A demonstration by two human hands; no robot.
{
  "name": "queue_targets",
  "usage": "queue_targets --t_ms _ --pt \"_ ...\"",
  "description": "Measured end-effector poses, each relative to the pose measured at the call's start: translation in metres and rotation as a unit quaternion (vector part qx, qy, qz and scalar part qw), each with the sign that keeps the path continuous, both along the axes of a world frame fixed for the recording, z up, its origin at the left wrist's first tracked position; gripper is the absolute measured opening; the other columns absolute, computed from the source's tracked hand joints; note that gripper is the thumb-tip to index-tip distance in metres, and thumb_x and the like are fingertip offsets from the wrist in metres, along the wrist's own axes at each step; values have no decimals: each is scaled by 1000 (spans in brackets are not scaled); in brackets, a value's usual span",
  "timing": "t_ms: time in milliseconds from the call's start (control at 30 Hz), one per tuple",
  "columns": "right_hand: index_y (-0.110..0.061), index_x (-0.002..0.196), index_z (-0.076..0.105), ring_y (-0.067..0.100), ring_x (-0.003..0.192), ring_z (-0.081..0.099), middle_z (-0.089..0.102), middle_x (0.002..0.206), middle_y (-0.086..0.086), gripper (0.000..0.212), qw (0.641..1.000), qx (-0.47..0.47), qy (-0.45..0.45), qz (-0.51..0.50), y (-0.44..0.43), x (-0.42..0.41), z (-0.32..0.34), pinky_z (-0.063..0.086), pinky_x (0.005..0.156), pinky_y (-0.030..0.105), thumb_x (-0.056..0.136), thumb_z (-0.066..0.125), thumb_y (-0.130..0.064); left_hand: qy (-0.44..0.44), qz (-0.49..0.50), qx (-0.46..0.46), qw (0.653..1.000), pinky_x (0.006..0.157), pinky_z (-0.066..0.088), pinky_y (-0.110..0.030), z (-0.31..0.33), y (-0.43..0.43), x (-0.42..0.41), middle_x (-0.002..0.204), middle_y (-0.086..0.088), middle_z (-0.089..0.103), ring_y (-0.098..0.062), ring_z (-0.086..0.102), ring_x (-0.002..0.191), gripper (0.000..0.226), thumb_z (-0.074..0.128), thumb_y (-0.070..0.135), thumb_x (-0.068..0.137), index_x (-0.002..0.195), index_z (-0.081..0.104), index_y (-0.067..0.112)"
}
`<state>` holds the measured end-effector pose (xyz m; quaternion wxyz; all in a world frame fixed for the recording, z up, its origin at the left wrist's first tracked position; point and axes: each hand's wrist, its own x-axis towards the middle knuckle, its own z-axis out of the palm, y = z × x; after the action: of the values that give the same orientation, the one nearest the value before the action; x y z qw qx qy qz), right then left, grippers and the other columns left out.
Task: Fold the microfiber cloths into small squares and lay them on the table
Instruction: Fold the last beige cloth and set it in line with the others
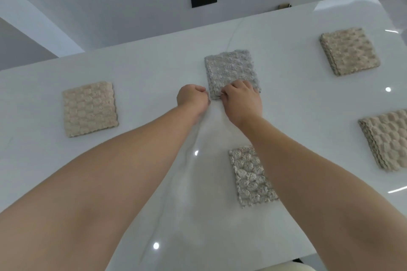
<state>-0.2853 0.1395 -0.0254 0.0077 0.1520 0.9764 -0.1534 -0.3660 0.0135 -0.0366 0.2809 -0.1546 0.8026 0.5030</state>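
Task status: five folded squares lie on the table (pixel 154 68), well apart from one another. Four appear complete and are untouched: the left beige cloth (pixel 89 109) toward the left edge, the far beige cloth (pixel 350 50) near the far right corner, the right beige cloth (pixel 387 138) at the right edge, and the mottled cloth (pixel 251 176) toward the near edge, partly hidden by the right forearm (pixel 308 171). The fifth, the grey cloth (pixel 231 70), lies flat mid-table toward the far edge and is already folded to a small square. It is judged to be in final placement or edge alignment. No unfolded cloth is in view, so the task is judged near completion. Grip: the right hand (pixel 242 101) rests on the near edge of the grey cloth, fingers curled over the top layer and thumb at the edge, pinching it. The left hand (pixel 192 100) is curled tight at the near left corner of the same cloth. Whether it actually pinches fabric cannot be determined, as the fingertips are hidden.
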Motion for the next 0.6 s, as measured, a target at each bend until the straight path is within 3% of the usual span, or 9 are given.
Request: queue_targets --t_ms 100,267,433,533,600 --pt "-16 106 75 34 112 56 69 109 5 24 997 -53 42 -38 0 -1 7 47 92 45 99 55 -28 4 11 -20 1000 80 63 -42 5 7 -4 66 -8 75 -28 77 75 11 78 18 73 69 68 18" --pt "-17 102 74 33 107 59 71 104 3 19 993 -65 91 -48 -8 0 10 43 93 44 97 60 -28 -19 4 -17 1000 71 65 -39 15 22 -2 67 -9 73 -23 68 54 17 80 7 76 71 67 16" --pt "-17 93 73 34 94 61 70 95 2 11 993 -17 113 -5 -7 8 -4 47 80 44 93 65 -25 -7 -11 -27 1000 70 65 -44 4 21 -2 67 -8 73 -27 75 65 13 76 2 70 71 72 14" --pt "-18 96 75 34 97 61 68 99 2 14 997 -9 78 29 -4 14 -14 47 82 44 93 64 -27 -15 -21 -14 1000 72 64 -47 1 18 -5 71 -12 75 -31 76 67 17 72 1 80 70 72 15" --pt "-20 97 77 33 99 61 68 102 0 16 997 -11 69 37 -3 17 -16 47 84 44 91 62 -25 7 -29 -20 999 73 64 -49 2 17 -10 69 -11 75 -30 75 67 24 65 15 90 67 69 14"
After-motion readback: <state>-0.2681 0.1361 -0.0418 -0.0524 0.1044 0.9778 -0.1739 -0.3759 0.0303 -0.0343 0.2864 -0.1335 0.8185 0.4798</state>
